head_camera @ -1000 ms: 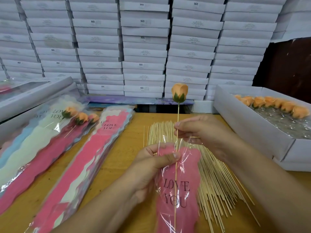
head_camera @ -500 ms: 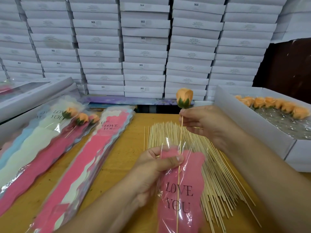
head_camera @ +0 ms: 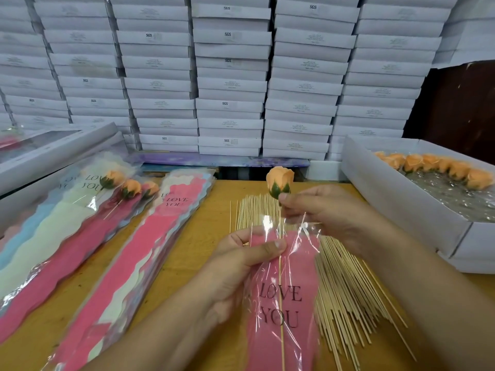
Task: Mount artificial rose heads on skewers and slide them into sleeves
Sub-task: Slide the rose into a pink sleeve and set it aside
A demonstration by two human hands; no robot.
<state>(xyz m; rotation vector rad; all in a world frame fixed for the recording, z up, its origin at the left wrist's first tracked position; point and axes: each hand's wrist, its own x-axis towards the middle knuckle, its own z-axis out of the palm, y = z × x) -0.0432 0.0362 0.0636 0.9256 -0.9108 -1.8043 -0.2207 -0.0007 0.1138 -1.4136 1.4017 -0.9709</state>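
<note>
- The right hand [head_camera: 329, 212] pinched the skewer [head_camera: 280, 263] just under the orange rose head [head_camera: 280, 180], fingers curled round the thin stick. That high hold probably gave control over the stick's line as it went down.
- The left hand [head_camera: 241, 266] gripped the top of the pink sleeve [head_camera: 284, 303], thumb pressed on the clear front film and fingers behind. This looked meant to hold the mouth spread so the stick could pass.
- The skewer ran through the mouth and down the sleeve's middle, across the printed words "LOVE YOU". The rose head stood above the mouth, not yet inside, so I judged the slide only partly done.
- The sleeve was held over the near part of the tabletop [head_camera: 209, 210], on top of the spread of bare skewers [head_camera: 348, 290], which lay within easy reach.
- At the right edge an open white box [head_camera: 401, 204] held a row of loose rose heads [head_camera: 434, 167], likely kept close to the picking hand.
- Along the left edge lay finished sleeved roses [head_camera: 117, 183]; beside them, nearer the middle, a stack of empty sleeves [head_camera: 150, 250] lay fanned out.
- White stacked boxes [head_camera: 230, 76] filled the space behind the far edge.
- The film looked thin and crinkly; petals might catch on the mouth.
</note>
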